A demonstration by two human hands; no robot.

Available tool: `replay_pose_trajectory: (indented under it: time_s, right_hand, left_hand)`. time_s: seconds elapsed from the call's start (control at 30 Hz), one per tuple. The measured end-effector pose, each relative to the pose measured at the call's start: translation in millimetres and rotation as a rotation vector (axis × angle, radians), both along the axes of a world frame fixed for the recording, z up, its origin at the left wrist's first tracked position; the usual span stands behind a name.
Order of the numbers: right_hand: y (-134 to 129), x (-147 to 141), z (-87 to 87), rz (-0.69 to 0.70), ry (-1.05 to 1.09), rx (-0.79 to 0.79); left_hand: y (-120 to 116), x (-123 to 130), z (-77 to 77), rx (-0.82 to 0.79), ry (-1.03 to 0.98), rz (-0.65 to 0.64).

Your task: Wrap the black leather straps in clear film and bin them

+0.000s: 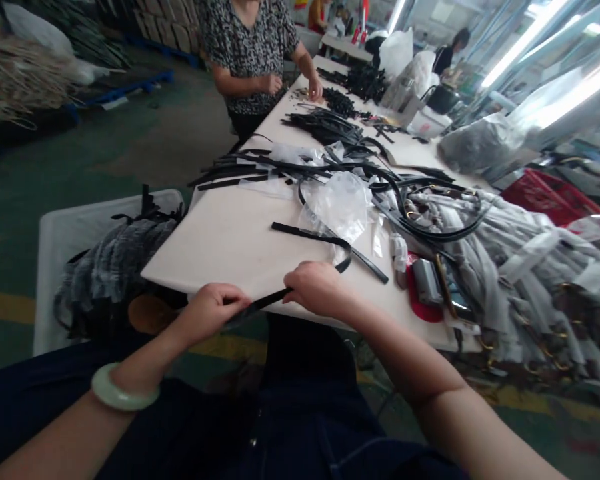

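While the left hand point(211, 312) pinches a black strap point(263, 301) near one end, the right hand point(316, 289) closes on it further along, holding it just over the near edge of the white surface point(205, 250), close to a clear plastic bag point(337, 207).

The person wore dark navy clothing point(300, 407) across the lap, plain cloth marked by a thin line of stitching point(333, 441) and a small pale metal stud point(253, 441). The left hand point(211, 312) and right hand point(316, 290) were bare, and so were the left forearm point(65, 437) and right forearm point(430, 387). A thick, smooth, pale green bangle point(125, 388) circled the left wrist, its rounded surface faintly glossy.
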State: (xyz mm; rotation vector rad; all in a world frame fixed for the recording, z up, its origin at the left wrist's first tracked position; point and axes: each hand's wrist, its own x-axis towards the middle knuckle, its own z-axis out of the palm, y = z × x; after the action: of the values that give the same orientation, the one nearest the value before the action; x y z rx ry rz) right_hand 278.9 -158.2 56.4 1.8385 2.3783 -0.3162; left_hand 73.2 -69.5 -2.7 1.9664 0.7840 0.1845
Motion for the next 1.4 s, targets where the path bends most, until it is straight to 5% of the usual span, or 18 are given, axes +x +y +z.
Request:
replay_pose_trajectory:
  time_s: [0.1,0.27,0.4,0.57,0.97,1.2,1.4]
  right_hand:
    - [-8.8,9.4,1.2,0.102,0.085,-0.022]
    - [-19.9,23.6,3.6,0.004,0.079,0.012]
    - [-20.6,13.1,-0.4,0.170,0.138,0.006]
    - [-14.7,7.1,-5.4,0.088,0.156,0.031]
    - [-10.3,-11.5,6.9,0.292,0.226,-0.081]
    - [-17.5,-1.3,9.9,0.148,0.264,-0.081]
    - [-20.7,-22.2,-3.6,0.266,0.333,-0.018]
  left_hand:
    - [-10.9,10.2,-0.4,-0.071,-0.036,-0.061]
    - [-30.0,12.2,-3.0,-0.041,0.053,0.058]
    - [-39.4,10.0,0.8,-0.076,-0.021,0.034]
    - [-48.4,-7.9,4.0,-0.041,0.024,0.190]
    - [-61.5,-19.5,0.7,-0.119,-0.081,0.248]
    - [-65.7,-40.4,7.0,-0.060,-0.068,0.360]
    - [-73.8,-22.9,10.4,-0.074,-0.140,0.235]
